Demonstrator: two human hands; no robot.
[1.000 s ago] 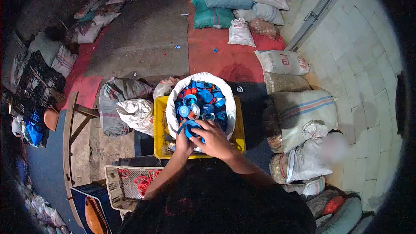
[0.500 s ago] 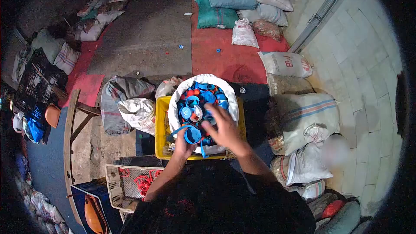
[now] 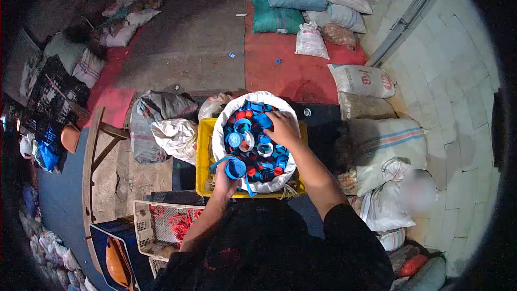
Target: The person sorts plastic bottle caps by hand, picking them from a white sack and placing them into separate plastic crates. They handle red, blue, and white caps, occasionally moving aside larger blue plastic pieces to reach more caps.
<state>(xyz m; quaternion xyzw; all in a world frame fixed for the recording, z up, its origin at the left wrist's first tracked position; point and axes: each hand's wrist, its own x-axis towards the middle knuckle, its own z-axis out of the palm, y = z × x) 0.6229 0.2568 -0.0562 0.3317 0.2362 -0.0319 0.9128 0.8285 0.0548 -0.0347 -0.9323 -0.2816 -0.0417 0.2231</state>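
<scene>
My left hand (image 3: 224, 184) is closed around a round blue plastic cap (image 3: 236, 168) with a blue strap dangling from it, at the near left rim of a white sack (image 3: 219, 148). The sack is full of loose blue, red and white caps. My right hand (image 3: 282, 130) reaches into the far right part of the pile, its fingers bent against another blue cap (image 3: 264, 120). Some of its fingertips are hidden among the caps. Close to it lies a white ring-shaped cap (image 3: 265, 149).
The sack sits in a yellow crate (image 3: 203, 156). A cream crate (image 3: 141, 231) of red rings stands at lower left, beside a wooden frame (image 3: 90, 167). Grey and white sacks (image 3: 177, 134) lie left. Stuffed sacks (image 3: 385, 151) line the right wall and are stacked at the back.
My right hand has moved from above the middle of the pile to its far right part, down onto the caps. My left hand still holds its blue cap. The view has shifted slightly.
</scene>
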